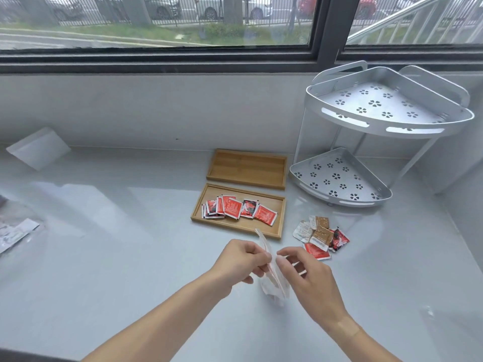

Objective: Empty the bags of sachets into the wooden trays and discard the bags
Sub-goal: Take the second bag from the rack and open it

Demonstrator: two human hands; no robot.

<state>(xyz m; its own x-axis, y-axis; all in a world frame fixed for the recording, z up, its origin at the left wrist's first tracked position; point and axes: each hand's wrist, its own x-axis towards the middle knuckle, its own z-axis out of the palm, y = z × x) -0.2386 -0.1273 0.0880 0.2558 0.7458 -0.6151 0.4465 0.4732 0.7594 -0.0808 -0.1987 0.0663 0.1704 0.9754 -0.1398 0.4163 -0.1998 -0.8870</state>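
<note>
Two wooden trays lie side by side on the grey counter. The near tray (271,232) holds several red sachets (239,208); the far tray (245,167) holds nothing. A clear plastic zip bag (273,280) hangs between my hands, just in front of the near tray. My left hand (241,261) pinches one side of the bag's top, and my right hand (305,274) pinches the other. The bag looks nearly empty, though its contents are hard to see. A loose heap of brown, white and red sachets (320,235) lies on the counter to the right of the near tray.
A two-tier metal corner rack (366,131) stands at the back right beside the trays. A clear bag with pale sachets (15,231) lies at the left edge. A white block (39,147) leans against the wall at the back left. A window runs along the back.
</note>
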